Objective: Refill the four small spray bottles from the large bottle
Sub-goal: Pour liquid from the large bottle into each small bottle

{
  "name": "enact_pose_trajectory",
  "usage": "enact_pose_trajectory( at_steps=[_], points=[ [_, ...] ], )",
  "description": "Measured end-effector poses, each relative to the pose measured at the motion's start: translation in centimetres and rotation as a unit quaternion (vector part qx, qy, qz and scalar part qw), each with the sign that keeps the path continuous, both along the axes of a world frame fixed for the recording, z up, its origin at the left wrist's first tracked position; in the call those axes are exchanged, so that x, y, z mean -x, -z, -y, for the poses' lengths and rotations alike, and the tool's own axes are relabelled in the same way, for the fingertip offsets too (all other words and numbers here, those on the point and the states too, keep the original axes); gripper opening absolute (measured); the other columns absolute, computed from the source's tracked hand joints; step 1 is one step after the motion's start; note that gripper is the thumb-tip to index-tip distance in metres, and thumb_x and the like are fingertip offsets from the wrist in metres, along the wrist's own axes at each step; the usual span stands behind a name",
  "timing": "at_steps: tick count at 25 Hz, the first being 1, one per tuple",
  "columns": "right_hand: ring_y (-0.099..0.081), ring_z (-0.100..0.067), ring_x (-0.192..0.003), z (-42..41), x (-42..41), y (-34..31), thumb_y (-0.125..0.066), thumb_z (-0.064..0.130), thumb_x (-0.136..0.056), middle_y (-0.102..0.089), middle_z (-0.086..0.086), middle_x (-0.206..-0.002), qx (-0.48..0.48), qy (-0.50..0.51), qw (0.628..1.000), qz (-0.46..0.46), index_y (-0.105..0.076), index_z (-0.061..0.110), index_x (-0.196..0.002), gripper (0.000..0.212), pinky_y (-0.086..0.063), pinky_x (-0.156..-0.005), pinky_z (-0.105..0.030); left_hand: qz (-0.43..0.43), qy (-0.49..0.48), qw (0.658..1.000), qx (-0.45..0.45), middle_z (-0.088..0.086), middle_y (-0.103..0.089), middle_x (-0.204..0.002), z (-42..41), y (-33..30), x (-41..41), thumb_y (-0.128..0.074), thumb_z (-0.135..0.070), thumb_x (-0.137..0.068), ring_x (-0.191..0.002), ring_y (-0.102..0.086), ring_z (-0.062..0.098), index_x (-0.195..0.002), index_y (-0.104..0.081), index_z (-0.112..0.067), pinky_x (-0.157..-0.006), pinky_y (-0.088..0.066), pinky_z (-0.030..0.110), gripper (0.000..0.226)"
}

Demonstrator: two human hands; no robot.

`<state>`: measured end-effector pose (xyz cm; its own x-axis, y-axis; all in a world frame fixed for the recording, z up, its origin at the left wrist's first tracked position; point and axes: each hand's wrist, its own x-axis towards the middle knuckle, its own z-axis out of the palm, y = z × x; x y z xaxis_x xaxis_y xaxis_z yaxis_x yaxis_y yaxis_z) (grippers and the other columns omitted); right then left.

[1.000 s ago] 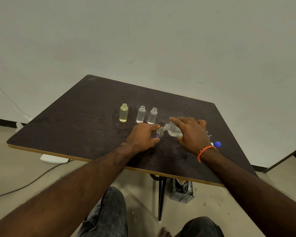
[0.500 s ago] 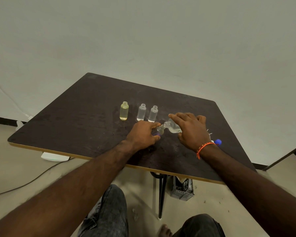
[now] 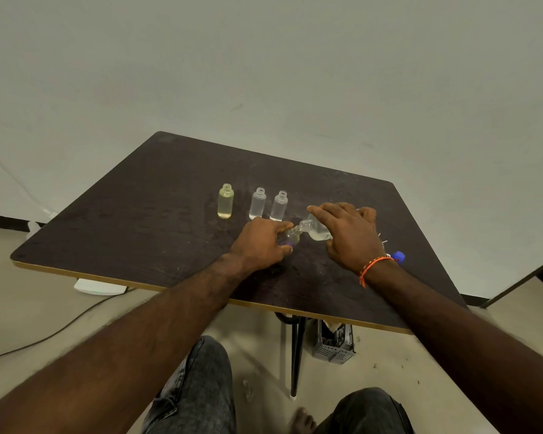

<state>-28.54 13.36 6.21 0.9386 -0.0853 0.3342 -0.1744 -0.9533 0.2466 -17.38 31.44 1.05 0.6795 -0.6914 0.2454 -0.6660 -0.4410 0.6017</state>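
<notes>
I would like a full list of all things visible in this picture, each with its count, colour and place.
table: 1, dark brown with a light edge, centre of the view
yellowish small bottle: 1, pale yellow, uncapped, upright, left end of the row
clear small bottles: 2, uncapped, upright, side by side right of the yellowish one
held small bottle: 1, clear, in the left hand, neck at the large bottle's mouth
large bottle: 1, clear, tilted, in the right hand
blue cap: 1, on the table by the right wrist
grey crate: 1, on the floor under the table
cable: 1, on the floor at left
left hand: grips the held small bottle
right hand: grips the large bottle; orange band on its wrist
</notes>
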Motion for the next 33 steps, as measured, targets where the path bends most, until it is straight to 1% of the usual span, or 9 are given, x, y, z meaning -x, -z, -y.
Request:
enact_pose_trajectory(
  at_steps=[19,24,33],
  points=[
    [-0.049,-0.026,-0.128,0.04,-0.03,-0.13,-0.073,0.016,-0.075,-0.055,0.004,-0.139,0.009,-0.004,1.000,-0.002,-0.043,0.032,-0.146,0.079,-0.031,-0.095,-0.050,-0.012,0.000,1.000,-0.015,0.005,-0.068,-0.137,0.00,-0.51,0.15,-0.082,-0.029,-0.088,-0.125,-0.065,0.017,-0.147,-0.057,-0.017,-0.109,-0.046,0.031,0.065],
    [-0.049,-0.027,-0.127,0.00,-0.12,-0.12,-0.075,0.016,-0.075,-0.056,0.003,-0.139,0.007,-0.004,1.000,-0.002,-0.043,0.031,-0.146,0.079,-0.032,-0.095,-0.050,-0.022,0.004,1.000,-0.018,0.006,-0.067,-0.139,-0.01,-0.63,0.04,-0.081,-0.028,-0.089,-0.126,-0.063,0.018,-0.147,-0.055,-0.017,-0.112,-0.046,0.034,0.065],
    [-0.048,-0.028,-0.129,0.01,-0.13,-0.28,-0.074,0.016,-0.077,-0.055,0.002,-0.141,-0.010,-0.005,1.000,-0.002,-0.043,0.030,-0.147,0.078,-0.031,-0.098,-0.051,-0.026,0.005,0.999,-0.018,0.007,-0.067,-0.139,0.04,-0.52,-0.11,-0.081,-0.029,-0.089,-0.126,-0.064,0.019,-0.147,-0.055,-0.017,-0.112,-0.049,0.038,0.065]
  ],
)
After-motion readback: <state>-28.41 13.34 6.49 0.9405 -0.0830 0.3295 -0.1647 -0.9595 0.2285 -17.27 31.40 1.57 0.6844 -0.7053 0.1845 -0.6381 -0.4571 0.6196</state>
